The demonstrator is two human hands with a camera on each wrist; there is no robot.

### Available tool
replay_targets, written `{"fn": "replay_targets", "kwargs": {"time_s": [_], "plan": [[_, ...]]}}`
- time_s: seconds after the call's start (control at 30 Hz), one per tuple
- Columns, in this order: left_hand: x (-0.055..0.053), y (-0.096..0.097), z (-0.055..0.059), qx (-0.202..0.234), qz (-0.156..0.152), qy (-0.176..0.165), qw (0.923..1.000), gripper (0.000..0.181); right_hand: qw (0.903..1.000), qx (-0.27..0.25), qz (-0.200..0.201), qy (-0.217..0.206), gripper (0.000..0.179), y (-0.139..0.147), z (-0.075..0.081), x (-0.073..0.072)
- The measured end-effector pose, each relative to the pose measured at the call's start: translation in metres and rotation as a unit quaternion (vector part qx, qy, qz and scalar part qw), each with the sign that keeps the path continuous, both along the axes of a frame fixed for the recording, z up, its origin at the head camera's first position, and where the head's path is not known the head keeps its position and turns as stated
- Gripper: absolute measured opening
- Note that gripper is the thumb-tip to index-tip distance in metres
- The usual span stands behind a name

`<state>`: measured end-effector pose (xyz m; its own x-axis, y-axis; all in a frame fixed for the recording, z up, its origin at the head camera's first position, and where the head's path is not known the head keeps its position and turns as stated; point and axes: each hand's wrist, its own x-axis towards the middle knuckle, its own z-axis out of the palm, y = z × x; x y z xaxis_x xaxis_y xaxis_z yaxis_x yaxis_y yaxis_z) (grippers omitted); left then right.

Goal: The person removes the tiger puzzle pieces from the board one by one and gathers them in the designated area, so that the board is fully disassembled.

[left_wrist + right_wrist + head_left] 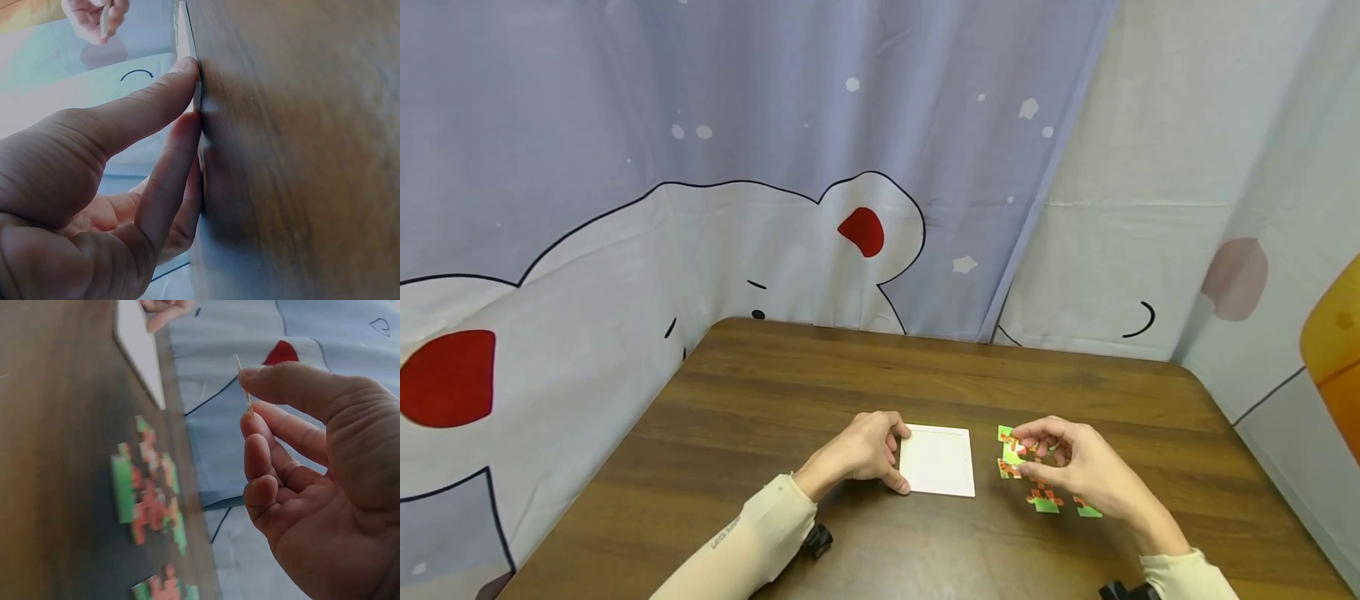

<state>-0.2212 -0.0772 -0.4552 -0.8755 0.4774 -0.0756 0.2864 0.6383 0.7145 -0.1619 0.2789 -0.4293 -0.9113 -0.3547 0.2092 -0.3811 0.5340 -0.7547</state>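
Observation:
A white square puzzle tray [937, 461], with a thin raised border, lies flat on the table. My left hand [868, 447] holds its left edge, thumb near the front corner and forefinger near the back one; in the left wrist view the thumb [150, 112] and fingertips meet the tray's thin side. To the right, my right hand [1078, 458] is raised over loose puzzle pieces [1045, 503]. In the right wrist view it pinches a thin puzzle piece [247, 397], seen edge-on, between thumb and forefinger; its printed face is hidden there.
Green, red and orange puzzle pieces [125, 487] lie grouped right of the tray, partly covered by the right hand in the head view. The brown wooden table [760, 392] meets a printed curtain [760, 233] at its back and sides.

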Motion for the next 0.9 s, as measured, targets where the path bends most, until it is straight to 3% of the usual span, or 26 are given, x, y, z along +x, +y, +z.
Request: {"fn": "replay_targets", "kwargs": {"time_s": [0.17,0.37,0.9], "plan": [[0.000,0.000,0.000,0.001,-0.001,0.000,1.0000,0.073,0.9984,-0.009,0.052,-0.019,0.037,0.002,-0.017,0.005],[0.000,0.000,0.000,0.002,-0.004,0.000,1.0000,0.074,0.9955,0.000,0.081,-0.050,0.037,0.005,-0.030,0.006],[0.000,0.001,0.000,-0.002,-0.001,0.001,1.0000,0.075,0.9962,0.061,0.059,-0.022,0.039,0.001,-0.035,0.009]]}}
